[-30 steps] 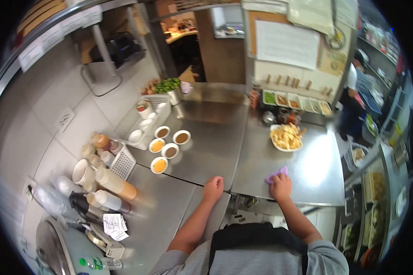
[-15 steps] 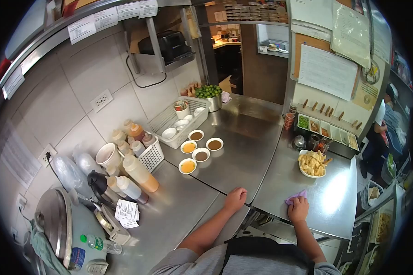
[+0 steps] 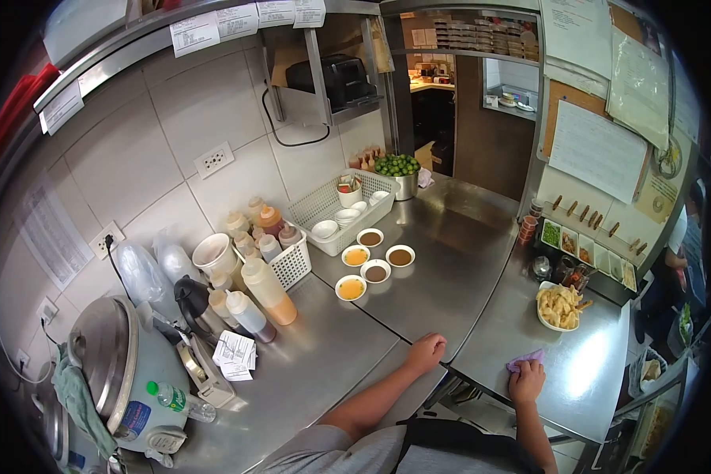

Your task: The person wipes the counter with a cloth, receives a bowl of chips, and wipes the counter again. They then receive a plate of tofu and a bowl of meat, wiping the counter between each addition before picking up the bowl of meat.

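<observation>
My right hand (image 3: pixel 527 383) presses on a crumpled purple cloth (image 3: pixel 523 359) on the right steel counter, its fingers closed over it. Curled and resting on the steel near the counter's front edge is my left hand (image 3: pixel 426 352), with nothing visible in it. Beyond the right hand sits a white bowl heaped with fries (image 3: pixel 559 306). Past the left hand, small white bowls of sauce stand grouped: brown sauce (image 3: pixel 400 255), another brown sauce (image 3: pixel 375 272), and yellow sauce (image 3: pixel 351 288) among them.
Squeeze bottles (image 3: pixel 268 291) stand at left by a white basket (image 3: pixel 296 265). Behind are a grey crate with bowls (image 3: pixel 312 237) and a pot of limes (image 3: pixel 405 186). A topping tray (image 3: pixel 596 257) lines the right wall. A large cooker (image 3: pixel 138 411) and plastic bottle (image 3: pixel 183 401) sit at left.
The whole view has shifted, so things appear farther right and slightly lower. Both hands stay at nearly the same places on the counters, the right one still on the cloth.
</observation>
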The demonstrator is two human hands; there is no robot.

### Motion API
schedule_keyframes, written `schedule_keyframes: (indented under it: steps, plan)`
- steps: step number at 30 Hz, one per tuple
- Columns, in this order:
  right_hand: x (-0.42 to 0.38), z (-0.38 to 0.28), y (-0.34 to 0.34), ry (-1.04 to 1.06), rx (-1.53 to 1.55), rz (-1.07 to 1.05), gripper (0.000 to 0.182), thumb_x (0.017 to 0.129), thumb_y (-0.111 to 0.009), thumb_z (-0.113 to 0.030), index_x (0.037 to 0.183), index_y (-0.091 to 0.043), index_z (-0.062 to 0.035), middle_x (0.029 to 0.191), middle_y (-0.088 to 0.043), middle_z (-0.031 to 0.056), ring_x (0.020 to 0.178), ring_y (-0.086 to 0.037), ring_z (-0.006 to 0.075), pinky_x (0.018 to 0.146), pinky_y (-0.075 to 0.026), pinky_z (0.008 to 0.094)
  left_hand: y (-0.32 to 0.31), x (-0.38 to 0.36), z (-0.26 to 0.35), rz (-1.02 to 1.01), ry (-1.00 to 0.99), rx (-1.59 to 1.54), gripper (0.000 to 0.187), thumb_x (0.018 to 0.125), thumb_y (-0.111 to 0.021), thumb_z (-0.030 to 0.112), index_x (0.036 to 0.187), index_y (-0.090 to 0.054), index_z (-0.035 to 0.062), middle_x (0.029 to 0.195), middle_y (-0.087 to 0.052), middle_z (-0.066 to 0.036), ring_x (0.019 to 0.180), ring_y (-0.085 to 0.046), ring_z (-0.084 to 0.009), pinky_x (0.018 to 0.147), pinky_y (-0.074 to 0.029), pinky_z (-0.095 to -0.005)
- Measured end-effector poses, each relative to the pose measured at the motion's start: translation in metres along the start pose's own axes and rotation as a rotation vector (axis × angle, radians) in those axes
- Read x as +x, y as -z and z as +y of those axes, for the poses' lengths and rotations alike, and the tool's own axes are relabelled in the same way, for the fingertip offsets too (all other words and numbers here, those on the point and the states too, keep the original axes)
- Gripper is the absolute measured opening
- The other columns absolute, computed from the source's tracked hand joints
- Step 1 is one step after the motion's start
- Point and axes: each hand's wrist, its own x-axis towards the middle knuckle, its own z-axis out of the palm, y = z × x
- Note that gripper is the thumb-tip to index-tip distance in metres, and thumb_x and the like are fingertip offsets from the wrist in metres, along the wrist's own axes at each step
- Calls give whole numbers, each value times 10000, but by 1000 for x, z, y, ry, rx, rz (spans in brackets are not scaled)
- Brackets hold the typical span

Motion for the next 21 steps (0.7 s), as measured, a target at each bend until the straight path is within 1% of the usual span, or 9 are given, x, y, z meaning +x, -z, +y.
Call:
schedule_keyframes:
  steps: [3,18,21]
  plan:
    - [0,1,0,1,7,-4,164,605,-526,-95,758,-584,-110,801,-506,93,798,-474,288,679,-369,392,1,0,1,-1,1,4,123,792,-488,137,836,-551,41,809,-576,-103,752,-559,-267,648,-442,-338]
    - [-1,0,1,12,-1,4,171,610,-534,-90,772,-582,-111,803,-504,91,807,-473,283,691,-367,387,3,0,6,5,40,5,129,777,-486,136,830,-545,34,822,-576,-119,745,-563,-286,649,-450,-354]
    - [-1,0,0,12,-4,3,174,611,-535,-89,778,-582,-112,807,-504,91,807,-472,283,694,-367,387,4,0,7,18,17,6,126,777,-487,136,830,-544,36,822,-576,-118,745,-562,-286,647,-449,-355]
